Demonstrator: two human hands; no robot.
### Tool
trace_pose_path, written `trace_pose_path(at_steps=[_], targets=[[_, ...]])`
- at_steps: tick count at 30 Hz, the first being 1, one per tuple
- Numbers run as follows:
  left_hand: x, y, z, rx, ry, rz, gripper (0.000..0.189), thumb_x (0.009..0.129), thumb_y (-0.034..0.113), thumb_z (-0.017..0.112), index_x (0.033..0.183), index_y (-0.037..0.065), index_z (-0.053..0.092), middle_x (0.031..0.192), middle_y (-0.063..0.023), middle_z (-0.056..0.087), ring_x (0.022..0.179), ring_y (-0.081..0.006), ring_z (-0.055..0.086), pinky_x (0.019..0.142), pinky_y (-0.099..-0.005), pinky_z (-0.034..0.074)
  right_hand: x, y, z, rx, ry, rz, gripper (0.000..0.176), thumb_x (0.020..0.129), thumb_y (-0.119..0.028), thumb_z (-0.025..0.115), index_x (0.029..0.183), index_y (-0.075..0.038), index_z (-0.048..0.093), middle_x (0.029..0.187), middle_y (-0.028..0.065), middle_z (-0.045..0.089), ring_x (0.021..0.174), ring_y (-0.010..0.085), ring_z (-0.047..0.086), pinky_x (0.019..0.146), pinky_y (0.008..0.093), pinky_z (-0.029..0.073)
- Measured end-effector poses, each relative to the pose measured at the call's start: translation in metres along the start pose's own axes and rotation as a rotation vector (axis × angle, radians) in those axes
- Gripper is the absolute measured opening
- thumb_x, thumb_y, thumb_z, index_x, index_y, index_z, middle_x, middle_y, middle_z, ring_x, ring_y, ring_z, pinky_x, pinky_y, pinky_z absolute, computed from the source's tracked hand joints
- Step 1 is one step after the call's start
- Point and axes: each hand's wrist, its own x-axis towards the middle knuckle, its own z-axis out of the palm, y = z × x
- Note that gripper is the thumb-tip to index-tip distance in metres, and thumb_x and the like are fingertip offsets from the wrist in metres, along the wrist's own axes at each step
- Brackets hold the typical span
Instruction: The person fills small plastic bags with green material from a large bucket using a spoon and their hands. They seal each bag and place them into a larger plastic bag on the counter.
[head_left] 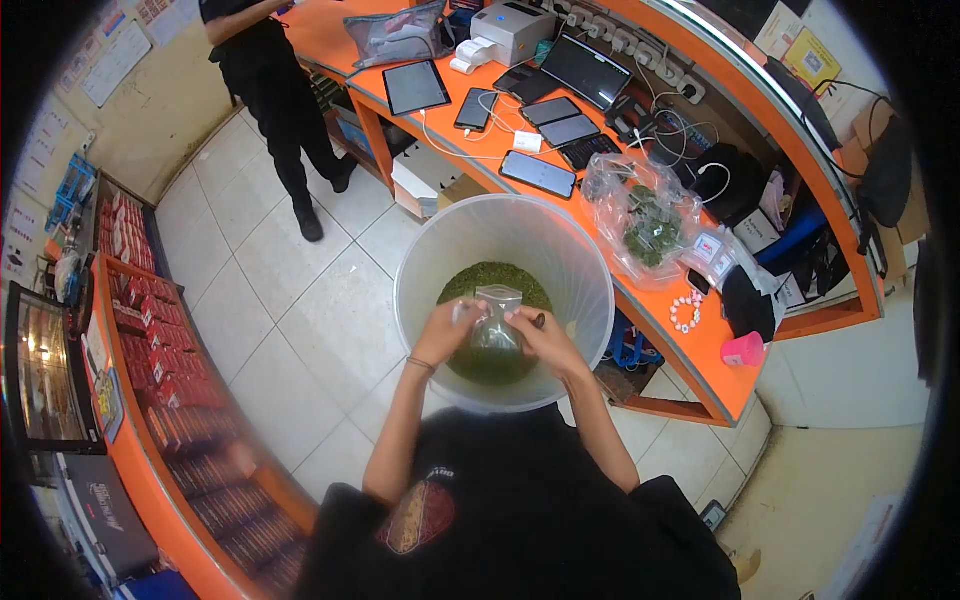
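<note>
A large translucent plastic tub (425,250) stands in front of me, with a mass of finely chopped green leaf material (490,275) in the bottom. Over it, both hands hold a small clear zip bag (497,325) by its top. My left hand (445,332) pinches the bag's left edge. On the right edge, my right hand (548,342) is closed, and a short dark handle-like piece (540,320) pokes out of the same grip; its other end is hidden. Whether the bag has anything in it is hard to tell against the green.
An orange counter (640,300) at right carries phones, a tablet (416,88), a laptop (586,72), a printer (512,32), cables, a plastic bag of greens (650,225) and a pink cup (742,350). Red packs line the left shelf (170,340). Another person (275,95) stands beyond.
</note>
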Motion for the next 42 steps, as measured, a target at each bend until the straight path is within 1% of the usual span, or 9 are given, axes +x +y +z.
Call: trace_pose_path(at_steps=[1,5,7,10,16,26,36,38,42], targets=[[0.001,0.002,0.0,0.027,0.073,0.104,0.03,0.095,0.031,0.062,0.1,0.002,0.068,0.078,0.0006,0.061,0.07,-0.0075,0.055,0.064,-0.0232,0.044,0.001,0.003,-0.001,0.0,-0.002,-0.002,0.02,0.095,-0.026,0.062,0.083,-0.01,0.059,0.062,-0.0086,0.039,0.056,0.0029,0.035,0.049,0.0224,0.027],[-0.005,0.018,0.0,-0.108,0.103,0.089,0.028,0.095,0.027,0.064,0.105,0.001,0.069,0.085,-0.0012,0.066,0.082,-0.0079,0.058,0.075,-0.0236,0.046,0.006,0.012,-0.003,-0.185,0.129,-0.362,0.018,0.094,-0.022,0.065,0.091,-0.005,0.064,0.063,-0.0073,0.043,0.06,0.0024,0.037,0.054,0.0223,0.029],[-0.008,0.026,0.002,-0.063,0.117,0.254,0.025,0.094,0.021,0.065,0.105,-0.001,0.07,0.091,-0.0051,0.071,0.087,-0.0112,0.064,0.081,-0.0262,0.049,0.005,0.009,-0.004,-0.168,0.199,-0.503,0.016,0.093,-0.017,0.066,0.093,-0.001,0.065,0.065,-0.0059,0.046,0.06,0.0031,0.039,0.054,0.0224,0.03],[-0.009,0.025,0.005,0.002,0.239,0.369,0.024,0.093,0.019,0.066,0.106,-0.001,0.07,0.09,-0.0041,0.07,0.086,-0.011,0.063,0.081,-0.026,0.049,0.0,0.001,-0.004,-0.29,0.284,-0.65,0.013,0.092,-0.015,0.066,0.093,-0.002,0.065,0.065,-0.003,0.049,0.059,0.0045,0.04,0.053,0.0233,0.031],[-0.019,0.03,0.009,-0.095,0.272,0.372,0.021,0.094,0.017,0.066,0.101,-0.003,0.068,0.092,-0.0053,0.069,0.084,-0.0096,0.061,0.076,-0.0234,0.048,-0.019,-0.013,0.012,-0.273,0.318,-0.763,0.008,0.09,-0.009,0.065,0.09,0.0,0.064,0.068,0.0023,0.049,0.058,0.0079,0.043,0.052,0.0255,0.034],[-0.026,0.042,0.026,-0.292,0.214,0.316,0.017,0.092,0.012,0.068,0.101,-0.002,0.066,0.081,-0.0017,0.064,0.073,-0.008,0.058,0.066,-0.0228,0.047,-0.034,-0.023,0.017,-0.326,0.328,-0.74,0.008,0.087,-0.006,0.065,0.085,0.001,0.061,0.071,0.0054,0.05,0.061,0.0127,0.048,0.055,0.027,0.038],[-0.029,0.049,0.032,-0.015,0.073,0.302,0.014,0.092,0.013,0.068,0.094,0.0,0.067,0.077,0.0027,0.061,0.065,-0.0034,0.05,0.057,-0.0197,0.04,-0.032,-0.02,0.015,-0.353,0.299,-0.784,0.008,0.082,-0.005,0.067,0.085,0.0,0.061,0.073,0.0079,0.052,0.063,0.0165,0.052,0.058,0.0296,0.042],[-0.026,0.038,0.033,-0.021,0.174,0.28,0.015,0.089,0.014,0.07,0.095,0.0,0.069,0.084,-0.0012,0.066,0.074,-0.0055,0.055,0.066,-0.0224,0.046,-0.033,-0.017,0.014,-0.382,0.297,-0.74,0.008,0.081,-0.004,0.066,0.086,0.0,0.061,0.073,0.0077,0.051,0.064,0.0165,0.053,0.058,0.0298,0.042],[-0.013,0.024,0.015,-0.042,0.392,0.268,0.015,0.09,0.015,0.068,0.094,0.001,0.069,0.083,0.0005,0.066,0.072,-0.0072,0.054,0.066,-0.0238,0.046,-0.038,-0.009,0.008,-0.387,0.27,-0.706,0.009,0.08,-0.006,0.066,0.083,0.0,0.06,0.072,0.008,0.051,0.063,0.0181,0.054,0.058,0.0305,0.043]])
